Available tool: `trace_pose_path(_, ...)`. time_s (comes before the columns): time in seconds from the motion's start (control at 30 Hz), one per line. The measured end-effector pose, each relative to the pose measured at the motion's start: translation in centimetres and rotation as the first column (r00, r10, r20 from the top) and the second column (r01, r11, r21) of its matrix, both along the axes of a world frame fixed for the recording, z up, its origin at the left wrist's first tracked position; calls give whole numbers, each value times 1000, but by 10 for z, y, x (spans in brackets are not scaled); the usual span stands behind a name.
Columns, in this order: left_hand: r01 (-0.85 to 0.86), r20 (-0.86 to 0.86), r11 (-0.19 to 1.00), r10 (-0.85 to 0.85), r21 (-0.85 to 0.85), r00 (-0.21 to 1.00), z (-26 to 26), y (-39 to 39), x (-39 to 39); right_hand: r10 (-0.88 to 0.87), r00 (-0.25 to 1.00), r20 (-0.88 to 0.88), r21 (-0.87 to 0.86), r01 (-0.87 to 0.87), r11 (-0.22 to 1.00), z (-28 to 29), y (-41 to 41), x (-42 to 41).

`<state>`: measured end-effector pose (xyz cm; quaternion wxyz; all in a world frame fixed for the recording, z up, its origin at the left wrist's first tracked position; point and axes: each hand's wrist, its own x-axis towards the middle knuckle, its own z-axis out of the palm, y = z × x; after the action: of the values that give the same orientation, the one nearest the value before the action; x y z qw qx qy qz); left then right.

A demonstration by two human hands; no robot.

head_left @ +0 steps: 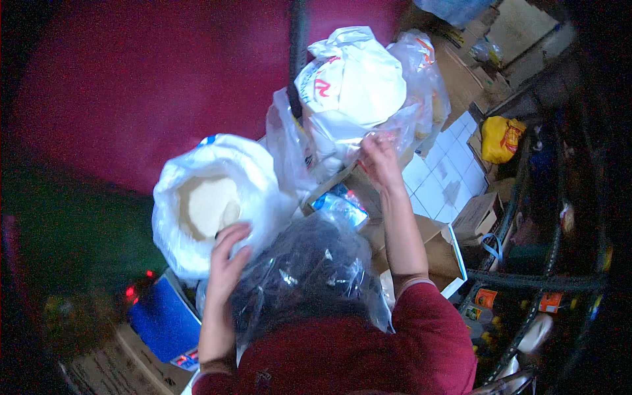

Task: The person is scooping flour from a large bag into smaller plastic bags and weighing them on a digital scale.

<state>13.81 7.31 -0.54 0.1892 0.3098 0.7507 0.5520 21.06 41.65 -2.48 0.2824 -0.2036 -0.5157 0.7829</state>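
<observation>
My left hand (229, 256) is at the near rim of a white plastic sack (168, 217), thumb and fingers apart. Inside the sack lies a cream-coloured powder or fine grain (205, 202). A pale, scoop-like thing (230, 212) rests in it just beyond my fingertips; blur hides whether I hold it. My right hand (380, 155) has its fingers curled on the crumpled lower edge of a plastic bag (395, 126). That edge lies below a full white sack with red and blue print (368, 84). A large, clear plastic bag (306, 261) sits between my forearms.
An open cardboard box (439, 252) stands beside my right forearm, near a blue-and-white packet (343, 205). A blue flat-topped device with red lights (165, 316) is at lower left. White floor tiles (434, 168), a yellow bag (501, 139) and dark metal racking (538, 279) lie to the right.
</observation>
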Motion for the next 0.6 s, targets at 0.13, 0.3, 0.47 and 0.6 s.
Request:
trace_pose_path(0.13, 34, 221, 985, -71, 170, 973, 11, 55, 12, 350, 936, -25, 16, -350, 937, 22, -71, 26)
trace_pose_path(0.3, 136, 510, 919, -324, 371, 796, 7, 58, 19, 540, 842, -19, 109, -535, 838, 37, -117, 40)
trace_pose_path(0.47, -109, 439, 863, -139, 494, 888, 6, 32, 43, 549, 833, -69, 64, -546, 835, 41, -142, 50)
trace_pose_path(0.6, -58, 722, 881, -346, 470, 598, 13, 15, 47, 521, 827, 214, 403, -560, 724, 50, -172, 58)
